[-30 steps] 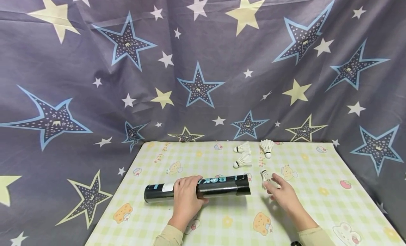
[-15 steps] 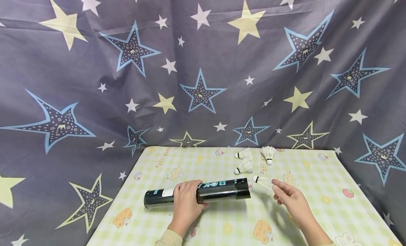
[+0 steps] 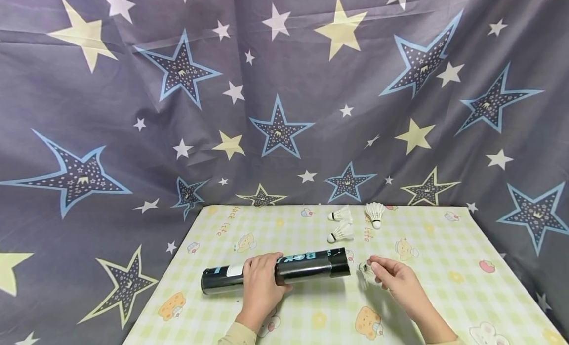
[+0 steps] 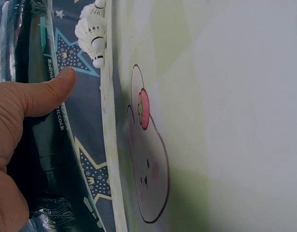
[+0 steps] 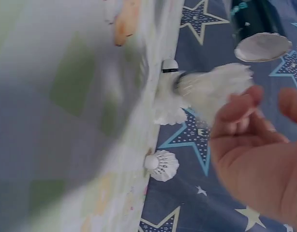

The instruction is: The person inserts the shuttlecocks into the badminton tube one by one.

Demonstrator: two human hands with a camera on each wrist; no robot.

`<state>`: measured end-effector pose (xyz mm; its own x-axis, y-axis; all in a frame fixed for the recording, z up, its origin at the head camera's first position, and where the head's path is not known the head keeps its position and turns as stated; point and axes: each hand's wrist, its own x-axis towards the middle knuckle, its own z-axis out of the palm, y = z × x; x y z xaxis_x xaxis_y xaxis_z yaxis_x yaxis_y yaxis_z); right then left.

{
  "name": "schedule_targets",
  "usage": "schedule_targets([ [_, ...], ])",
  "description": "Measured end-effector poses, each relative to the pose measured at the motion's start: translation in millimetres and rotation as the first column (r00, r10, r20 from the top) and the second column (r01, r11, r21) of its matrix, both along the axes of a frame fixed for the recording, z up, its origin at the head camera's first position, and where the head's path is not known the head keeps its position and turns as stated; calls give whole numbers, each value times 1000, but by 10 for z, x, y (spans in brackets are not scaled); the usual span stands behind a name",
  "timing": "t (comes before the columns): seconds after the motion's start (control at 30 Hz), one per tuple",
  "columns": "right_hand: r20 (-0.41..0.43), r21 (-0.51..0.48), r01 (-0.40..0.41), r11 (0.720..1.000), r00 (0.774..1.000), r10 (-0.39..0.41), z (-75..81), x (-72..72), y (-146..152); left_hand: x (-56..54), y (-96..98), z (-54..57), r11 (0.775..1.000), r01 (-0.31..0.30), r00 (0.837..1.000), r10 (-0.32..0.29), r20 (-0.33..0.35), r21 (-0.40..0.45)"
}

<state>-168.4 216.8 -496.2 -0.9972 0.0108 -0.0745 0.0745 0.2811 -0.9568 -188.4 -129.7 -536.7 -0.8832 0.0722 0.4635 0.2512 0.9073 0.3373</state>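
My left hand (image 3: pixel 262 280) grips a black shuttlecock tube (image 3: pixel 306 266) with blue lettering around its middle, holding it nearly level over the table. In the left wrist view, my thumb (image 4: pixel 47 94) lies along the tube (image 4: pixel 47 145). Just off the tube's right end, the fingers of my right hand (image 3: pixel 397 283) hold a white shuttlecock (image 3: pixel 365 271) by its feathers. Motion blurs this shuttlecock (image 5: pixel 214 89) in the right wrist view, where the tube's end (image 5: pixel 263 47) appears above it. Shuttlecock and tube are apart.
Three more shuttlecocks lie towards the back of the table: one (image 3: pixel 340 215) behind another (image 3: pixel 340 233), and a third (image 3: pixel 375 215) to their right. A checked, cartoon-printed cloth (image 3: pixel 426 256) covers the table. A grey star-patterned curtain (image 3: pixel 302 78) hangs behind it.
My right hand has picked the shuttlecock up from the table and turned it; over the last half second it shifted slightly left and down. The left hand still holds the tube in nearly the same place.
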Motion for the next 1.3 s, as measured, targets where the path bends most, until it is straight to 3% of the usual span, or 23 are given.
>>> schedule_targets([
  [0.17,81,150,-7,989,997,-6,-122,-60,21,-6,3,3,1000,1,1000,-1,-3,-1],
  [0.37,56,240,15,971,998,-29,-176,-81,14,-6,9,7,1000,10,1000,-10,-21,-9],
  [0.6,31,280,79,957,995,-92,-212,-103,48,8,44,14,1000,21,1000,-21,-23,-16],
  [0.83,-5,392,60,918,998,-64,-239,-114,71,2,51,-2,999,23,999,-24,-27,-31],
  [0.93,26,324,65,944,997,-78,-209,-92,90,3,51,-5,999,26,999,-27,-25,-30],
  [1.0,44,218,77,973,995,-89,-153,-65,100,4,49,-5,999,29,999,-30,-24,-27],
  [1.1,5,55,76,996,997,-76,-38,-12,88,3,41,-8,999,26,999,-27,-34,-24],
  [1.3,-53,-167,-61,984,997,53,111,61,-108,-3,21,-25,1000,14,999,-15,-49,-26],
])
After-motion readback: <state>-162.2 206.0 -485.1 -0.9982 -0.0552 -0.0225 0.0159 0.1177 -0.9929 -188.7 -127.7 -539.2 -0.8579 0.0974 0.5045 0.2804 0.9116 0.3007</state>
